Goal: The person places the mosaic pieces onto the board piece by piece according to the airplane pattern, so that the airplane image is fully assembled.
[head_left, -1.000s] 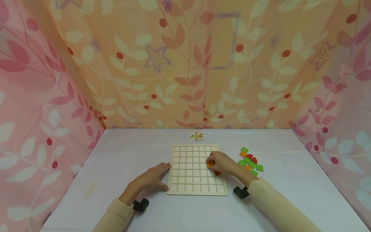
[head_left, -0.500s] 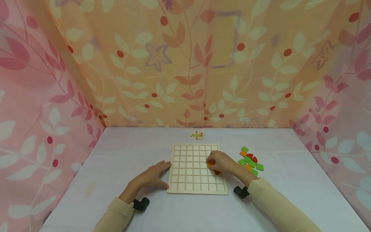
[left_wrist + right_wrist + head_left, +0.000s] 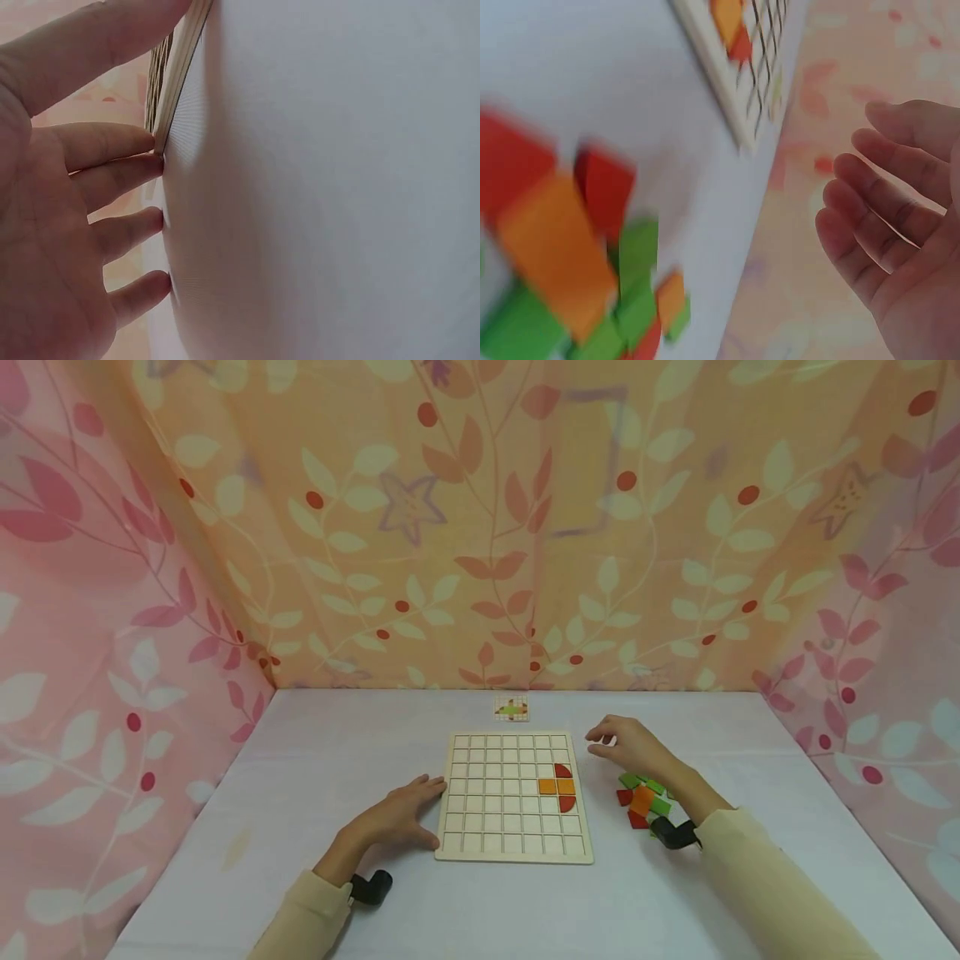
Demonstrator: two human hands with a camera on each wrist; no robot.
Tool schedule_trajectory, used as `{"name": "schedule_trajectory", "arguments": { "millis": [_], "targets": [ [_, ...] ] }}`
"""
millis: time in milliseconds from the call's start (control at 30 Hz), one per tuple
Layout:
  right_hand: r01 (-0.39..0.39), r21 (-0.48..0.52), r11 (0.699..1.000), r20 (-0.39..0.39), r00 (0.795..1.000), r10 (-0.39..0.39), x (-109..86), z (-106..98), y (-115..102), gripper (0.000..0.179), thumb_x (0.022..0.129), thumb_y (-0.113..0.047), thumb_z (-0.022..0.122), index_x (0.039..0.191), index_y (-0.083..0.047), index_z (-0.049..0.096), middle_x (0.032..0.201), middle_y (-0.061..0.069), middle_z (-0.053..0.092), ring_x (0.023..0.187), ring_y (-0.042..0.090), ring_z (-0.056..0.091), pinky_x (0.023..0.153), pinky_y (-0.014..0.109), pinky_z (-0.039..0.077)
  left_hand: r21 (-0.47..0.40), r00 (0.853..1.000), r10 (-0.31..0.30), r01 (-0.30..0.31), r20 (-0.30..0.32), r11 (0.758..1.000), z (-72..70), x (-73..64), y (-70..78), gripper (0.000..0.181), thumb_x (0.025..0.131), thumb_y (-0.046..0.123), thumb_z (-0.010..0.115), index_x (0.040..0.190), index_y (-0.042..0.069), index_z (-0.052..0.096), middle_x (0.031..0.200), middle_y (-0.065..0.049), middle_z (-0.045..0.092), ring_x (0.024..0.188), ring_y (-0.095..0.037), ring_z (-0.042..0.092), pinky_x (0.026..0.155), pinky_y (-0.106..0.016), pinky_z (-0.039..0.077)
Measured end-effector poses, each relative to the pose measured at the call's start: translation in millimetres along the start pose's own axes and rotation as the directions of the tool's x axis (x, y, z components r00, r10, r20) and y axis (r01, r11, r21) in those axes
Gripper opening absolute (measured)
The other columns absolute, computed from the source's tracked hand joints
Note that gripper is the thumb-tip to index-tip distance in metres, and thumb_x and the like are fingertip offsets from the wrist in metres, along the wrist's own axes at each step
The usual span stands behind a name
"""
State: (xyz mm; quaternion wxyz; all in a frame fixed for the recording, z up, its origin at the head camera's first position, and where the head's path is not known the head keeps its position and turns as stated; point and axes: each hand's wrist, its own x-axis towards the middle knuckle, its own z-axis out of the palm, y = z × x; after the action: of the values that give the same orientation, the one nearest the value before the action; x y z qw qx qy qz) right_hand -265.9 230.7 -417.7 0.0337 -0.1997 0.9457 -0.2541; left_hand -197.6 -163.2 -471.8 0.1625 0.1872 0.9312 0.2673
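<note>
A pale wooden grid board (image 3: 495,818) lies on the white table. Near its right edge sit two orange square tiles (image 3: 548,787) side by side, with a red quarter-round tile (image 3: 562,770) above and another red quarter-round tile (image 3: 567,804) below the outer one. My left hand (image 3: 393,817) rests at the board's left edge; in the left wrist view its spread fingers (image 3: 120,180) reach the edge and the cloth. Off the board's upper right corner is my right hand (image 3: 630,747), raised, fingers loosely bent, holding nothing.
A loose pile of green, orange and red tiles (image 3: 643,800) lies right of the board, partly below the right forearm. Behind the board lies a small card (image 3: 511,708) with a coloured grid pattern. Patterned cloth walls (image 3: 405,568) enclose the table's back and sides.
My right hand has let go of the orange tile, leaving it on the board, and moved up and right off the board. The left hand stays at the left edge.
</note>
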Motion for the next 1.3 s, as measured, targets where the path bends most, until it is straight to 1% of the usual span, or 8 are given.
{"name": "schedule_trajectory", "arguments": {
  "millis": [100,167,267,400,500,733,1167,1300],
  "targets": [
    [-0.067,-0.008,0.998,0.005,0.998,0.067,-3.5,-13.1,13.9,0.027,0.091,-0.018,0.067,0.111,0.0,0.071,0.098,0.008,0.067,0.088,0.022,0.056,0.072,0.027,0.051,0.013,1.0,-0.002,0.002,-0.001,1.0,0.2,0.5,0.8,0.092,0.071,0.025,0.087,0.148,0.006,0.041,0.157,-0.01,0.036,0.15,-0.035,0.021,0.116,-0.06,0.024],
    [-0.099,-0.01,0.995,0.013,0.995,0.099,-5.4,-17.7,22.2,0.028,0.091,-0.017,0.066,0.111,0.001,0.071,0.097,0.009,0.066,0.087,0.022,0.055,0.071,0.026,0.051,0.02,1.0,-0.01,0.01,0.0,1.0,0.3,0.5,1.1,0.092,0.071,0.025,0.086,0.148,0.006,0.041,0.157,-0.009,0.036,0.15,-0.034,0.021,0.116,-0.059,0.024],
    [-0.127,-0.003,0.992,0.033,0.991,0.127,-7.5,-18.9,33.6,0.028,0.091,-0.016,0.066,0.112,0.002,0.07,0.095,0.01,0.065,0.086,0.022,0.055,0.07,0.026,0.051,0.029,1.0,-0.027,0.027,0.006,0.999,0.5,0.0,1.4,0.092,0.071,0.025,0.086,0.148,0.006,0.04,0.158,-0.008,0.036,0.15,-0.033,0.021,0.117,-0.059,0.024],
    [-0.163,0.002,0.987,0.051,0.985,0.163,-9.3,-13.2,47.2,0.028,0.091,-0.015,0.065,0.113,0.002,0.07,0.095,0.01,0.065,0.085,0.022,0.054,0.072,0.027,0.051,0.029,0.999,-0.038,0.038,0.006,0.999,-0.2,-1.2,2.7,0.091,0.071,0.024,0.086,0.148,0.005,0.04,0.158,-0.007,0.035,0.15,-0.033,0.021,0.117,-0.058,0.024],
    [-0.159,-0.009,0.987,0.042,0.986,0.16,-10.5,-8.1,56.4,0.028,0.09,-0.015,0.066,0.111,0.003,0.07,0.094,0.01,0.066,0.083,0.021,0.055,0.074,0.029,0.052,0.028,0.999,-0.037,0.037,0.006,0.999,-0.5,-1.2,3.5,0.091,0.071,0.023,0.086,0.148,0.005,0.04,0.158,-0.007,0.035,0.15,-0.033,0.02,0.117,-0.058,0.024],
    [-0.18,-0.006,0.984,0.033,0.983,0.18,-10.6,-1.8,67.6,0.029,0.09,-0.017,0.068,0.11,0.004,0.07,0.096,0.013,0.067,0.084,0.022,0.058,0.084,0.043,0.055,0.042,0.999,-0.041,0.041,0.012,0.998,-0.1,-0.2,4.7,0.091,0.072,0.024,0.086,0.148,0.006,0.04,0.158,-0.006,0.035,0.151,-0.032,0.02,0.117,-0.058,0.023],
    [-0.199,-0.01,0.98,0.045,0.979,0.199,-8.1,2.1,76.3,0.026,0.09,-0.015,0.067,0.108,0.003,0.07,0.097,0.013,0.068,0.086,0.023,0.059,0.087,0.046,0.054,0.037,0.999,-0.044,0.043,0.019,0.998,-0.7,-1.5,8.0,0.09,0.072,0.023,0.086,0.148,0.006,0.04,0.158,-0.007,0.035,0.15,-0.033,0.02,0.118,-0.057,0.024],
    [-0.188,-0.02,0.982,0.044,0.981,0.189,-8.5,1.8,76.2,0.026,0.089,-0.015,0.067,0.106,0.004,0.071,0.095,0.014,0.068,0.086,0.024,0.06,0.086,0.046,0.054,0.036,0.999,-0.035,0.034,0.017,0.999,-0.9,-2.0,8.0,0.09,0.072,0.022,0.086,0.148,0.004,0.04,0.158,-0.008,0.035,0.15,-0.034,0.021,0.118,-0.058,0.023]
  ]
}}
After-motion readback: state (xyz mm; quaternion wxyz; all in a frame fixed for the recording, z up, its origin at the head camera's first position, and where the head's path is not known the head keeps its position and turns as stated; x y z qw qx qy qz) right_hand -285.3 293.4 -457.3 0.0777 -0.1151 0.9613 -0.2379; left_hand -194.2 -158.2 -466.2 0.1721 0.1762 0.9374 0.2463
